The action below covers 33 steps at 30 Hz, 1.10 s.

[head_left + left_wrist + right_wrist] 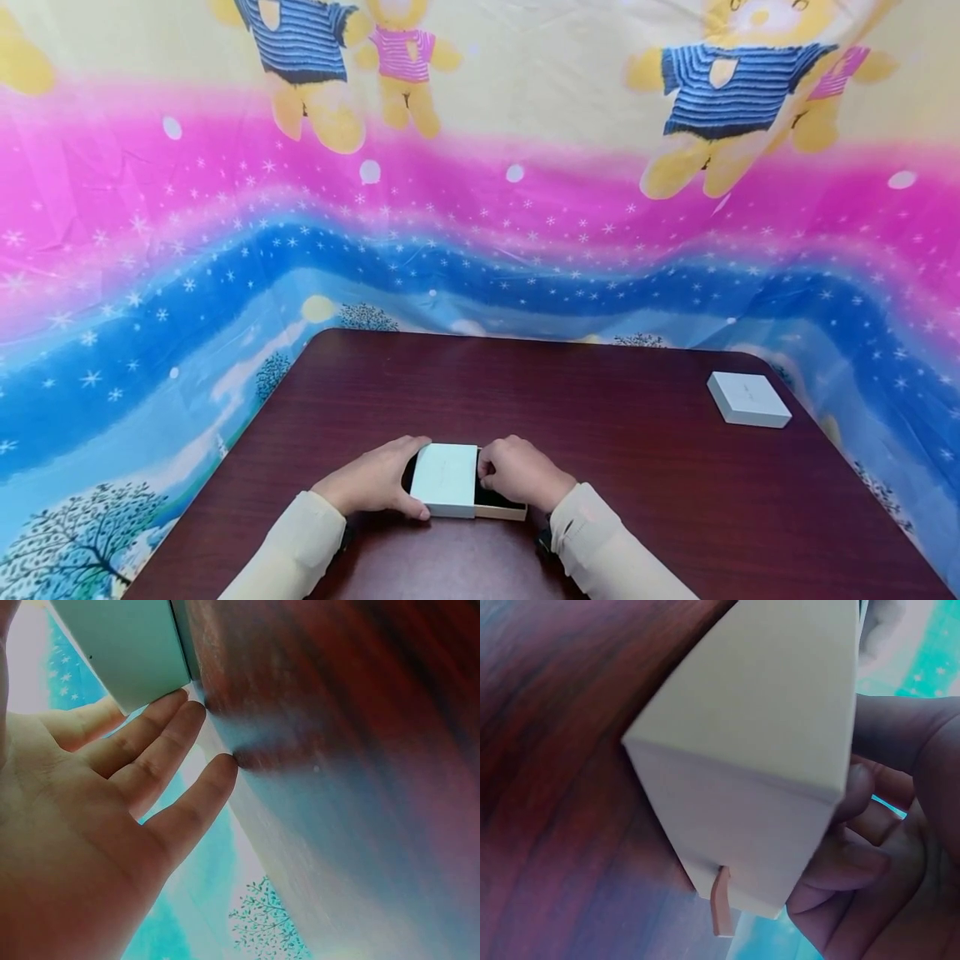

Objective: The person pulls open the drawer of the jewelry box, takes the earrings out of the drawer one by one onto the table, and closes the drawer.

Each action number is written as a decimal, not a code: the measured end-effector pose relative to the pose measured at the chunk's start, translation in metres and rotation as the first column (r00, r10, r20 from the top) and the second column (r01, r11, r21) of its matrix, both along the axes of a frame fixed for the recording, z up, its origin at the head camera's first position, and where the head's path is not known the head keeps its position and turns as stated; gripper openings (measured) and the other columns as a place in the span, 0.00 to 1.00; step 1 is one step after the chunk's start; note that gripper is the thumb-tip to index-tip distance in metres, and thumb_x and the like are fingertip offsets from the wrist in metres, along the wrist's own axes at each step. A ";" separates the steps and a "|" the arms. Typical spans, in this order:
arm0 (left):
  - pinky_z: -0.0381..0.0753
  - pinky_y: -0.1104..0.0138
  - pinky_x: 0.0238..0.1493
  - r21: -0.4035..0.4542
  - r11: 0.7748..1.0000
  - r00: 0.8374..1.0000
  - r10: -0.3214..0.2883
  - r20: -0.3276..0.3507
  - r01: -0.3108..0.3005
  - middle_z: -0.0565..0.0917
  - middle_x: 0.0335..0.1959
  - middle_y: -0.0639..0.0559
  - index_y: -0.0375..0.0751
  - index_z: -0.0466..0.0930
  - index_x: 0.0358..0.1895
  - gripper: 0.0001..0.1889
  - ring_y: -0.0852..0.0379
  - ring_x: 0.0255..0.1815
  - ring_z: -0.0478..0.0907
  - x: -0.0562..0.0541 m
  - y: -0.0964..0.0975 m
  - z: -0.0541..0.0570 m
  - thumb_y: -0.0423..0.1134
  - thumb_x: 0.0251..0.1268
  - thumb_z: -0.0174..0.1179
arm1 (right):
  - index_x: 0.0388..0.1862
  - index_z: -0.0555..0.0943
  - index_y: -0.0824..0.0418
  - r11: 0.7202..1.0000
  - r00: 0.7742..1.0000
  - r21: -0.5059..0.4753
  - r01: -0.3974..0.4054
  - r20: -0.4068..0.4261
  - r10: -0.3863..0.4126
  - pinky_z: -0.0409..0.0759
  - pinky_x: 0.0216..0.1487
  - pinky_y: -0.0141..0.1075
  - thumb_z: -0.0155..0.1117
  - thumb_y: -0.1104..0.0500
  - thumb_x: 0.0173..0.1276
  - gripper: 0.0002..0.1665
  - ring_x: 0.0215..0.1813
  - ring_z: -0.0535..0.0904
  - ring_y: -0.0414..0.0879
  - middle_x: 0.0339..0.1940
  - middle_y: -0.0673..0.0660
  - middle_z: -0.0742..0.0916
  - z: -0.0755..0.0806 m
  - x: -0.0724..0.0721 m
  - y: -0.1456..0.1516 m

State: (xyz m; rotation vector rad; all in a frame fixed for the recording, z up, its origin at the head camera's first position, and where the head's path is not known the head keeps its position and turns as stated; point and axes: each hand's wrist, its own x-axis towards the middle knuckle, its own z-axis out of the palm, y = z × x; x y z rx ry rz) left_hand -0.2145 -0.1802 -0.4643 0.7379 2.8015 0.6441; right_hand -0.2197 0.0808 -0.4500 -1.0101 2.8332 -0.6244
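A white sliding drawer box has its sleeve (444, 482) at the table's near middle, with a cream inner drawer (500, 512) partly out on the right. My left hand (378, 477) holds the sleeve's left end, thumb at the near side and fingers at the far side. Its fingers (176, 731) reach along the sleeve's edge in the left wrist view. My right hand (523, 472) bends over the drawer's dark interior, fingers curled at and inside its rim; I cannot tell what they grasp. A short brown ribbon tab (720, 904) hangs from the drawer's end wall.
Another white box (748, 399), closed, lies towards the table's right edge. The dark red wooden table (525, 392) reaches back to a colourful curtain (480, 208) printed with bears, which surrounds its far side and both ends.
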 end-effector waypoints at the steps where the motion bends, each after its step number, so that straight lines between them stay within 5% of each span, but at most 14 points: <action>1: 0.73 0.58 0.49 0.003 1.000 1.000 -0.002 -0.004 0.002 0.74 0.57 0.54 0.41 0.64 0.70 0.56 0.59 0.49 0.71 0.000 0.000 0.000 0.67 0.37 0.74 | 0.23 0.80 0.50 1.000 1.000 0.002 -0.001 -0.001 0.001 0.72 0.27 0.31 0.70 0.62 0.61 0.11 0.23 0.70 0.35 0.21 0.40 0.76 0.000 0.000 0.000; 33: 0.73 0.56 0.50 -0.002 1.000 1.000 0.006 -0.004 -0.006 0.74 0.58 0.52 0.40 0.64 0.70 0.57 0.58 0.51 0.71 0.001 0.001 0.001 0.68 0.36 0.74 | 0.25 0.82 0.52 0.998 0.999 -0.041 -0.042 0.027 0.043 0.72 0.29 0.30 0.68 0.65 0.63 0.10 0.25 0.70 0.34 0.23 0.40 0.78 0.001 0.000 0.002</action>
